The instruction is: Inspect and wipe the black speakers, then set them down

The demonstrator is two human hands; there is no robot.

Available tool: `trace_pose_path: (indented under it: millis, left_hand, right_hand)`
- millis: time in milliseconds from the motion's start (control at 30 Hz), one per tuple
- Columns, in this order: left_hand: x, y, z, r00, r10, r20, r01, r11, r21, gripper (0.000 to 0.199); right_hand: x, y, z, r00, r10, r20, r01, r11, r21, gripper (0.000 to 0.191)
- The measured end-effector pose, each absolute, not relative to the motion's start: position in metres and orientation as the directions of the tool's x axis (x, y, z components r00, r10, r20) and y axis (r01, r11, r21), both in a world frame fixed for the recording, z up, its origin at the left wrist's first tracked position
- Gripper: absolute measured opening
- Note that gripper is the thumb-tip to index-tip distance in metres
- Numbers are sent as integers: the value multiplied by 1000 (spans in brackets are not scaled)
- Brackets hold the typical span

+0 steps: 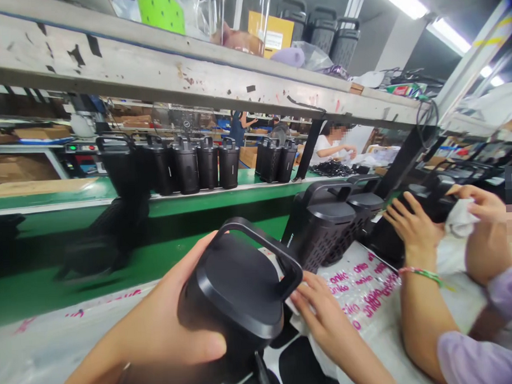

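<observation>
Wiping seems the step in hand; the fingers of the left hand (170,318) wrap widely round a black device (238,282), tilted above the worktop (38,351) (handle (264,241) uppermost); those of the right hand (321,310) close on white cloth (301,325); next calls for steady gripping.

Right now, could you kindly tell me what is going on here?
The left hand grips a black unit around its side, while the right hand holds what looks like a white cloth beside its handle. Similar black units stand just beyond, and on the right a co-worker's hand holds another white cloth.
</observation>
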State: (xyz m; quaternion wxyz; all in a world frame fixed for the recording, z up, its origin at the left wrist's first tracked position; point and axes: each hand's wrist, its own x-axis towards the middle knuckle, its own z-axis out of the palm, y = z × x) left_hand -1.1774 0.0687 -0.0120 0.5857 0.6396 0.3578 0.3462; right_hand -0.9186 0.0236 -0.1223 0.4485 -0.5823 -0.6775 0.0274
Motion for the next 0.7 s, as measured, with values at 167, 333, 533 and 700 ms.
trace_pose_path:
  millis: [167, 333, 533, 700]
  left_hand:
    - [-1175, 68, -12, 560, 828, 17, 18, -32, 999, 97]
    - [-1188, 76, -29, 646, 762, 55, 54, -117, 992, 106]
    - [-1191, 76, -37, 633, 769, 91, 56, -162, 985, 102]
    - [-1178, 72, -27, 594, 796, 115, 76, -199, 977, 96]
  right_hand:
    - [-936, 7, -100, 242, 775, 584, 499, 417, -760, 31]
    - [-968, -6, -43, 207, 721, 661, 385, 562, -733, 41]
    - [-981, 5, -22, 216, 706, 675, 404, 565, -720, 35]
    - [-978, 16, -14, 255, 817, 517, 339, 425, -839, 15]
